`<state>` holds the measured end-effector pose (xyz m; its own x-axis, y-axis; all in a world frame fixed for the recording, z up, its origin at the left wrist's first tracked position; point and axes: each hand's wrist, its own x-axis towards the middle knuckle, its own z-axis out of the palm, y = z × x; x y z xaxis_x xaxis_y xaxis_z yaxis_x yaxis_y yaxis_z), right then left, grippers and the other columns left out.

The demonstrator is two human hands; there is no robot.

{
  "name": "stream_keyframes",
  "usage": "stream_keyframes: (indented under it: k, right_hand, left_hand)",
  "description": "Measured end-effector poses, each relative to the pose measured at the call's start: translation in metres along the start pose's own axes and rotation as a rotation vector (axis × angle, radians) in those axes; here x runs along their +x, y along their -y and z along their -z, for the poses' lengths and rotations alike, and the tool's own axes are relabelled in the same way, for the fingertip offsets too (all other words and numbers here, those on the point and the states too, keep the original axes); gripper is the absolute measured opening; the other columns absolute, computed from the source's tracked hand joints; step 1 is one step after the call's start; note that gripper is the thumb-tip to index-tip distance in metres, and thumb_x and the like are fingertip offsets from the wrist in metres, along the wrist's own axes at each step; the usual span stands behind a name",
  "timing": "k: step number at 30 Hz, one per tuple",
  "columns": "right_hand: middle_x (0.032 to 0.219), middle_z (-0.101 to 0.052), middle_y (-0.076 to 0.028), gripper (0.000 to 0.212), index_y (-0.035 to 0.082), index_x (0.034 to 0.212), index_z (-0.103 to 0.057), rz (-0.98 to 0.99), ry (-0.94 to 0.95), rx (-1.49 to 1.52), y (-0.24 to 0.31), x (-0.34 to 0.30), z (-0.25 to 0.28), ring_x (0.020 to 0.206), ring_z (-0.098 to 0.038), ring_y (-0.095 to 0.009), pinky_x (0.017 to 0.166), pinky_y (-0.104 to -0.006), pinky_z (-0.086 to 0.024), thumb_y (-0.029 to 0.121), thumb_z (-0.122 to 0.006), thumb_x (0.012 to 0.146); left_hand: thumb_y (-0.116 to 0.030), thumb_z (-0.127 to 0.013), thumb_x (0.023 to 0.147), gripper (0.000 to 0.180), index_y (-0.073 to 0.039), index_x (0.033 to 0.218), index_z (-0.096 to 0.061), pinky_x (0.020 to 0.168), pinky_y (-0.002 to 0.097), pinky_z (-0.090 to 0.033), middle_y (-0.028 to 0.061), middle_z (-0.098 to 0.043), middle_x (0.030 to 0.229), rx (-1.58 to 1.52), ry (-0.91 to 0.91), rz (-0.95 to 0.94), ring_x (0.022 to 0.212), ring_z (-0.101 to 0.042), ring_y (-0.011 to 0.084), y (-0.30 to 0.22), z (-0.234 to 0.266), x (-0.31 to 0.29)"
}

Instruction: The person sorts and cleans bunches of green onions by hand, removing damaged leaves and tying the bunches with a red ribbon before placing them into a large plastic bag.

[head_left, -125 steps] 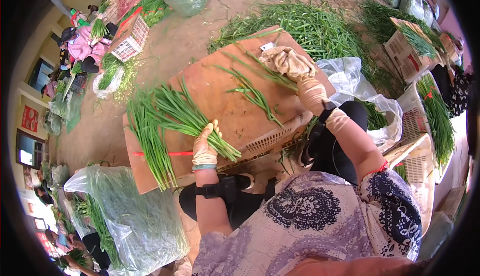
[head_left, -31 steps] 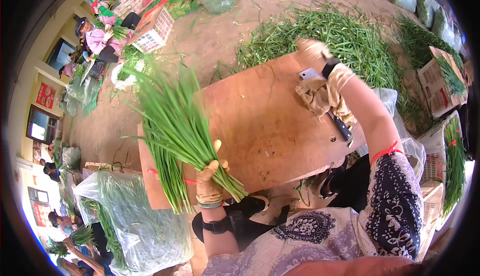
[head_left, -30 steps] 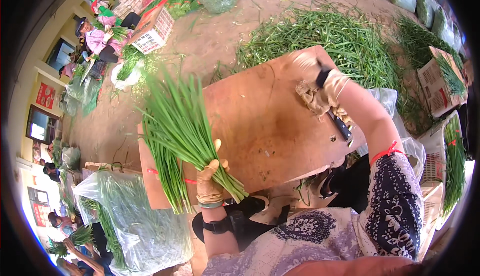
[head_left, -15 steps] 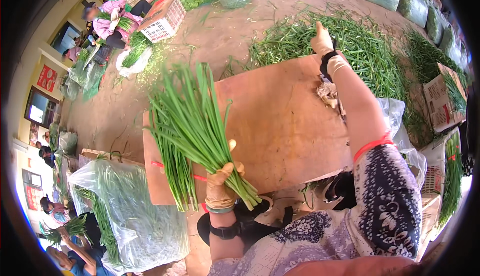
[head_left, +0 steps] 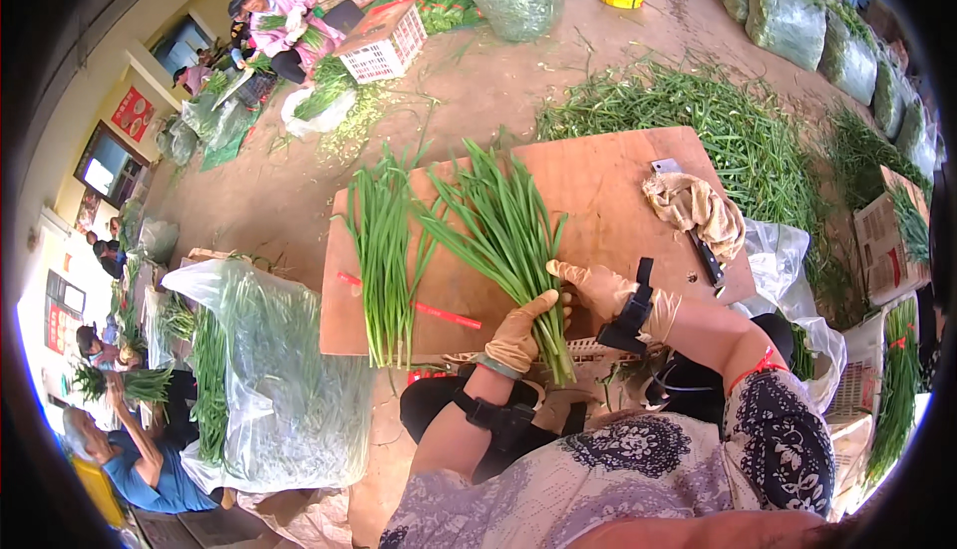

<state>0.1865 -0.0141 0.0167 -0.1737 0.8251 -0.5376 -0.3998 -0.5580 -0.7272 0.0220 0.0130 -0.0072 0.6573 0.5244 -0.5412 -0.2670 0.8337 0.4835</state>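
My gloved left hand (head_left: 518, 338) is closed around the stems of a bunch of Chinese chives (head_left: 508, 225), its leaves fanned over the wooden board (head_left: 623, 180). My gloved right hand (head_left: 603, 295) is at the bunch's right edge, a finger stretched toward the stalks; the other fingertips are partly hidden. A second chive bunch (head_left: 384, 265) lies on the board's left side, across a red strip (head_left: 446, 315) whose ends show. On the right side, a crumpled beige cloth (head_left: 693, 208) covers the middle of a black-handled knife (head_left: 710, 262).
Loose greens (head_left: 688, 121) heap on the floor beyond the board. A clear plastic bag (head_left: 289, 400) of greens stands at left, and filled bags (head_left: 788, 26) line the far right. Co-workers sit at left, one in pink (head_left: 289, 26) beside a white crate (head_left: 384, 46).
My right hand has come back from stretching past the board's far edge to the held bunch. My left hand has shifted the bunch rightward, away from the other bunch. The head view has turned.
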Motion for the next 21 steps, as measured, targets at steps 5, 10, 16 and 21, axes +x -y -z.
stream_keyframes:
  k: [5,10,16,21]
  right_hand:
    - [0.081,-0.057,0.0,0.029,0.006,0.102,-0.056,0.221,-0.101,0.168,-0.023,-0.013,0.005,0.065,-0.052,-0.01,0.062,-0.0244,-0.045,0.031,-0.059,0.087]
    - [0.082,-0.06,-0.004,0.033,0.002,0.106,-0.057,0.443,-0.415,-0.24,-0.018,-0.029,0.009,0.065,-0.057,-0.012,0.057,-0.0262,-0.047,0.029,-0.061,0.086]
    - [0.07,-0.062,-0.009,0.015,0.004,0.083,-0.065,0.739,-0.319,-0.946,0.062,-0.005,-0.038,0.061,-0.059,-0.017,0.057,-0.0304,-0.046,0.018,-0.06,0.082]
    - [0.083,-0.065,-0.014,0.021,0.005,0.094,-0.065,0.833,-0.242,-1.19,0.096,0.094,-0.065,0.079,-0.062,-0.027,0.07,-0.0354,-0.048,0.019,-0.061,0.078]
  left_hand:
    - [-0.013,-0.065,0.083,0.029,-0.003,0.109,-0.057,0.075,0.0338,-0.053,0.0092,-0.065,0.098,0.016,0.037,0.004,0.082,-0.063,0.0193,0.011,0.009,-0.009]
    - [-0.014,-0.067,0.081,0.028,-0.002,0.105,-0.058,0.075,0.0334,-0.053,0.0089,-0.065,0.098,0.103,0.013,0.018,0.083,-0.063,0.0187,0.018,0.009,-0.023]
    - [-0.013,-0.064,0.083,0.018,0.001,0.095,-0.064,0.06,0.0259,-0.051,0.0072,-0.065,0.083,0.165,0.026,-0.025,0.067,-0.061,0.0165,0.051,0.016,-0.024]
    - [-0.018,-0.063,0.084,0.024,0.002,0.098,-0.064,0.061,0.0249,-0.05,0.0066,-0.065,0.084,0.171,0.127,-0.001,0.072,-0.062,0.0145,0.058,0.014,-0.027]
